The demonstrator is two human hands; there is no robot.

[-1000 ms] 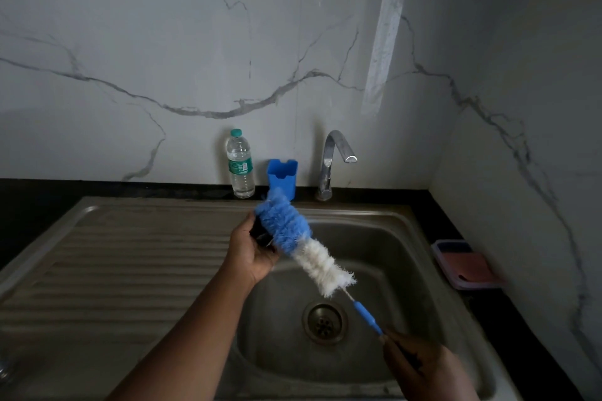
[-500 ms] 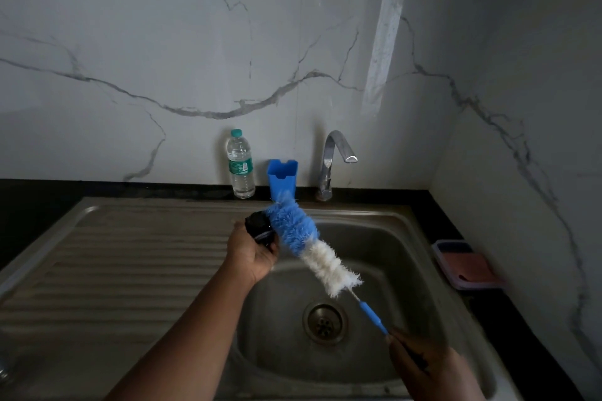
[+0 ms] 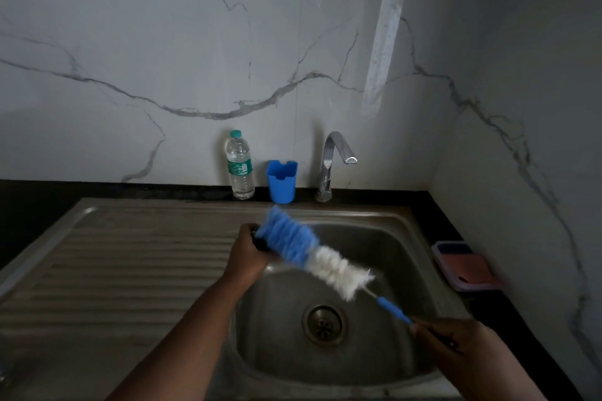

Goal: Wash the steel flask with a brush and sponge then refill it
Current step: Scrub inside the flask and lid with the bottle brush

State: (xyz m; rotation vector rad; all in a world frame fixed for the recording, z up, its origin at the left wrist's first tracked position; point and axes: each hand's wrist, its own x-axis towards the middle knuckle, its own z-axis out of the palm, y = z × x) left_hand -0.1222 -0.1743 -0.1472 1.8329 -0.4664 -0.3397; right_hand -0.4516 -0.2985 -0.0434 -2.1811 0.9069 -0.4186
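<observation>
Head view: left hand [image 3: 246, 257] grips the dark flask [image 3: 260, 242] over the sink [image 3: 384, 234] edge; right hand [image 3: 456, 345] pinches the brush [image 3: 312, 252] handle, its long axis running up-left, bristle tip beside the flask mouth, not inside

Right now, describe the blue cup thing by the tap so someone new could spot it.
Start at the steel sink and look along its back edge to the black counter strip against the marble wall. The blue holder stands there between the clear water bottle and the chrome tap. It alone is opaque solid blue, with a notched rim.
</observation>
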